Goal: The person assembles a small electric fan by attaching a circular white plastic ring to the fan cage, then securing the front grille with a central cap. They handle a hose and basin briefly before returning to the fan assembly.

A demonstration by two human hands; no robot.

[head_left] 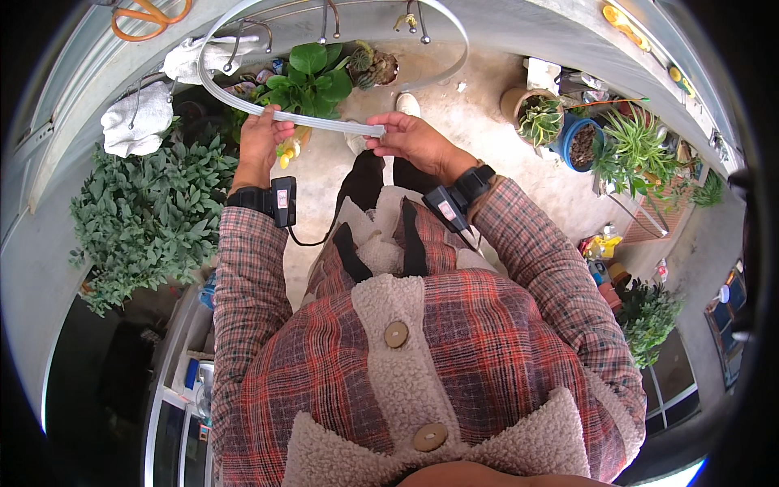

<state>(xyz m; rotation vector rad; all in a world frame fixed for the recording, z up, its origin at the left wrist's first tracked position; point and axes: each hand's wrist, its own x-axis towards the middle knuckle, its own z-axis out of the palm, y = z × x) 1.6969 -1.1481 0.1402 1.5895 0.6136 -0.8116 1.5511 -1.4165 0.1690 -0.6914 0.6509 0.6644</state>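
Note:
A long, flat white strip with lengthwise ridges (320,122) bends round into a large loop in front of me, its far side rising to the top of the head view. My left hand (264,134) is closed on it, thumb above and fingers at the near left of the loop. My right hand (414,140) pinches it farther right, where an end shows at the fingertips. Between my hands the strip runs nearly straight. Whether the strip is one layer or several cannot be made out.
Ahead stand a broad-leaved plant (312,81) and a cactus (373,66). A leafy bush (150,215) is at left, below white cloths (136,120) on hooks. Orange-handled scissors (152,20) hang top left. At right are a blue pot (578,144) and several other potted plants.

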